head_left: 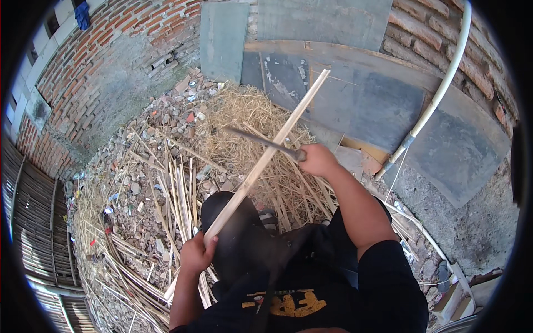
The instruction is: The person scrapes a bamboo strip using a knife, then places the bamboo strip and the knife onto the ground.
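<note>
A long, pale split bamboo strip (252, 180) slants up and away to the right across my lap. Its near part is in the closed grip of my left hand (197, 252), beside my left knee. My right hand (319, 160) is closed round the handle of a long, dark-bladed knife (250, 136), whose tip points left. The blade crosses the strip about midway along its length; I cannot tell whether its edge bites into the wood.
Split bamboo strips (180, 191) lie in a bundle left of my knees. Straw-like shavings (239, 111) are heaped ahead on rubble (133, 166). Grey panels (383, 100) lean on the brick wall at the right, where a pale pipe (444, 83) slants down. A slatted bamboo screen (36, 216) stands far left.
</note>
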A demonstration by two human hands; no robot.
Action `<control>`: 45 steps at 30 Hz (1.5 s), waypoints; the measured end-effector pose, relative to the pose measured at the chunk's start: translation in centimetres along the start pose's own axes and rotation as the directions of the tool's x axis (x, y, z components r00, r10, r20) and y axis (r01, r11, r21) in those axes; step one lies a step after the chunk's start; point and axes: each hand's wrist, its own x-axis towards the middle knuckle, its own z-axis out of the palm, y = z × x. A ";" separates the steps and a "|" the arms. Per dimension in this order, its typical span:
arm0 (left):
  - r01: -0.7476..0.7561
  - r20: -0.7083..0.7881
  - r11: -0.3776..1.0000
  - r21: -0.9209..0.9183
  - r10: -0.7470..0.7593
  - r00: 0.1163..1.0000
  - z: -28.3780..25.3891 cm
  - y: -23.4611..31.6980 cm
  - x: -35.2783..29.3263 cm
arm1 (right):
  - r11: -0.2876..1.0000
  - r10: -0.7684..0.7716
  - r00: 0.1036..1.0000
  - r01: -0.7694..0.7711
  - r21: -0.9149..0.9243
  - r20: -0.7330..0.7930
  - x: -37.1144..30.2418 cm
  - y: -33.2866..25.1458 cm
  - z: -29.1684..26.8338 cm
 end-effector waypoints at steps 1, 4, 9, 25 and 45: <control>-0.016 0.002 1.000 0.013 0.016 1.000 0.2 0.6 0.5 | 1.000 0.011 1.000 -0.011 -0.001 0.021 0.3 1.6 -0.2; 0.049 0.022 0.997 0.059 -0.051 0.998 -0.7 1.6 0.7 | 1.000 0.027 1.000 -0.027 0.005 0.002 0.4 2.7 1.0; 0.066 0.104 0.998 0.019 -0.067 0.992 -0.9 1.2 0.2 | 0.980 -0.053 0.988 0.079 -0.183 0.144 -2.9 -3.2 0.6; 0.097 0.193 0.993 -0.062 -0.083 0.978 -1.2 0.1 0.2 | 0.994 -0.070 0.997 0.068 -0.089 -0.015 -1.2 -1.6 2.6; -0.112 0.007 0.992 -0.058 0.112 0.994 1.0 -1.0 0.9 | 0.927 -0.233 0.965 0.257 -0.273 0.117 -2.8 -3.4 -0.1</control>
